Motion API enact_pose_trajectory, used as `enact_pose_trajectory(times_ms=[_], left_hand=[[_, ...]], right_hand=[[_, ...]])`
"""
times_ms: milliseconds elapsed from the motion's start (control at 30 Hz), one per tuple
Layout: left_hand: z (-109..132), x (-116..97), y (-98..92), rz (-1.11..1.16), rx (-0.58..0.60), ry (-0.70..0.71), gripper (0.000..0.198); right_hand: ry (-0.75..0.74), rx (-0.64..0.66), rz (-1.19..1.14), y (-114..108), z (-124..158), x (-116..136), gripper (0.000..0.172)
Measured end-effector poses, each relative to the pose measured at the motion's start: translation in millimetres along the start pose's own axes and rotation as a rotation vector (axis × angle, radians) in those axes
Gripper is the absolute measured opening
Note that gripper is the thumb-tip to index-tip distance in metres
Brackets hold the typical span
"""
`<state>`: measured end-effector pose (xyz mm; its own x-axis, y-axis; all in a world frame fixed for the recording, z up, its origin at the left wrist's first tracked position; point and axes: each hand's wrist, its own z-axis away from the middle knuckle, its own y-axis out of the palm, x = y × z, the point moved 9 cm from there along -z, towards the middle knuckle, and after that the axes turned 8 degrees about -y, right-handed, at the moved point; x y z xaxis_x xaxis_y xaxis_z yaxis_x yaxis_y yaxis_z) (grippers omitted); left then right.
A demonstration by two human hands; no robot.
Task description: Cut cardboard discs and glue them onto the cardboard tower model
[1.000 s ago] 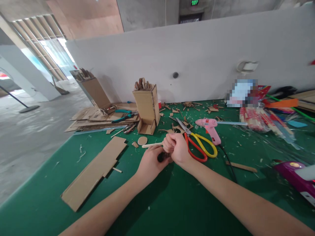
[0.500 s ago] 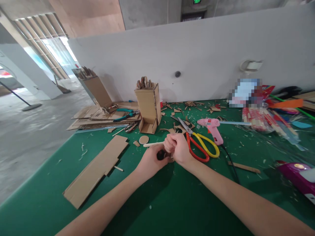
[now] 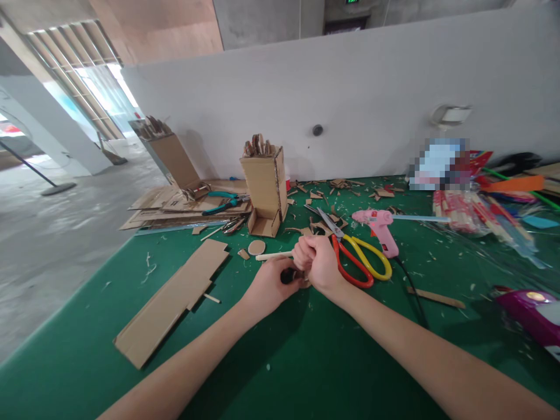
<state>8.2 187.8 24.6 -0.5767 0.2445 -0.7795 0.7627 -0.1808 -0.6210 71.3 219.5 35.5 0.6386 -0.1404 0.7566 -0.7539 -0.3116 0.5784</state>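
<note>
My right hand (image 3: pixel 318 262) is closed in a fist. A pale wooden stick (image 3: pixel 275 255) juts out leftward from it, over the back of my left hand. My left hand (image 3: pixel 273 283) curls in below, its thumb and fingers pinching a small brown piece of cardboard (image 3: pixel 305 282), mostly hidden between the two hands. Just right of the fist lie scissors (image 3: pixel 359 262) with one red and one yellow handle. A small cardboard disc (image 3: pixel 256 248) rests on the table left of the stick's tip.
Behind my hands stands a cardboard holder (image 3: pixel 262 186) with rounded pieces on top. A long cardboard strip (image 3: pixel 170 303) lies at left. Pliers (image 3: pixel 225 204) rest near stacked cardboard. A pink glue gun (image 3: pixel 378 227), its cord, and a purple object (image 3: pixel 529 315) are at right. Scraps litter the green table (image 3: pixel 280 373).
The whole view has shifted very slightly. Both hands keep the same grip and place, and nothing on the table has visibly moved.
</note>
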Motion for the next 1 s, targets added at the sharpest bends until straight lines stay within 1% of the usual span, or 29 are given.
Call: enact_pose_trajectory(times_ms=[167,300,467,567,667,800,1000], left_hand=[[-1,2,1.2,-0.031,0.0,0.01,0.007],[-1,4,-0.4,-0.053,-0.026,0.019,0.008],[-2,3,1.6,-0.009,0.02,0.001,0.011],[-2,4,0.3,-0.006,0.03,-0.012,0.01],[0,4,-1.6,-0.011,0.048,0.0,0.01],[2,6,-4.0,-0.008,0.07,0.002,0.014],[4,5,-4.9,-0.017,0.049,0.021,0.01]], right_hand=[[-0.003,-0.003,0.027,1,1,0,0.032],[0.005,-0.015,0.064,-1,1,-2,0.032],[0.054,-0.02,0.119,-5,-2,-10,0.03],[0.067,0.011,0.164,-4,-2,-13,0.031],[0.054,0.069,0.231,-1,1,-15,0.034],[0.046,0.126,0.303,1,6,-21,0.035],[0.073,0.145,0.268,0,2,-24,0.036]])
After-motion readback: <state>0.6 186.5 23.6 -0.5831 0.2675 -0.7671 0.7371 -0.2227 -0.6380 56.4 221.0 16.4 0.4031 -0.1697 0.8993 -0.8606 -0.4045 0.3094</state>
